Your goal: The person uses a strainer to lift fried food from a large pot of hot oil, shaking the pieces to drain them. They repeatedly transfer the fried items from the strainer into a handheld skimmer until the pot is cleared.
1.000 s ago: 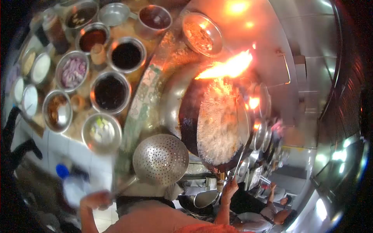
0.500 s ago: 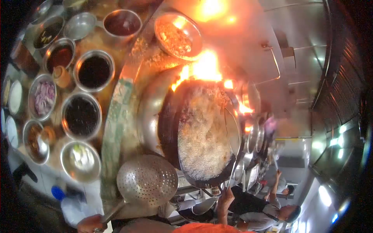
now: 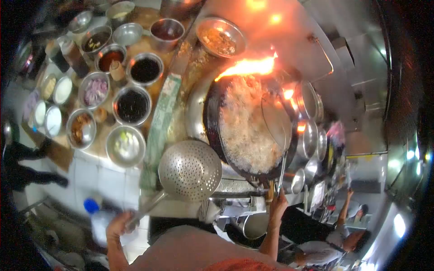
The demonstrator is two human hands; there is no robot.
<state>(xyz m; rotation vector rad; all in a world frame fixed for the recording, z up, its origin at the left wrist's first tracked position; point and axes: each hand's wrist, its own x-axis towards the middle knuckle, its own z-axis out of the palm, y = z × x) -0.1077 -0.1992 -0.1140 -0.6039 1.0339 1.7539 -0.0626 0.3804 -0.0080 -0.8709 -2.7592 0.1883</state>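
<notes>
My left hand [image 3: 120, 226] is closed round the handle of a perforated strainer [image 3: 190, 170]. The strainer's round bowl is over the stove's front edge, left of a large wok [image 3: 213, 118]. Pale, foamy liquid bubbles in the wok, with food too blurred to make out. My right hand [image 3: 278, 208] grips the long handle of a round ladle [image 3: 275, 121], whose broad head lies at the wok's right side. Flames [image 3: 253, 67] rise along the wok's far rim.
To the left stand several metal bowls, one with purple slices [image 3: 96, 91] and one with dark liquid [image 3: 132, 105]. Behind the wok is a bowl of orange-brown food [image 3: 219, 41]. Pans [image 3: 309, 137] line the right side; co-workers [image 3: 316, 253] are at lower right.
The view has shifted, bringing more of my arms and the left-hand bowls into frame. The flames behind the wok are lower. Both hands keep their grips.
</notes>
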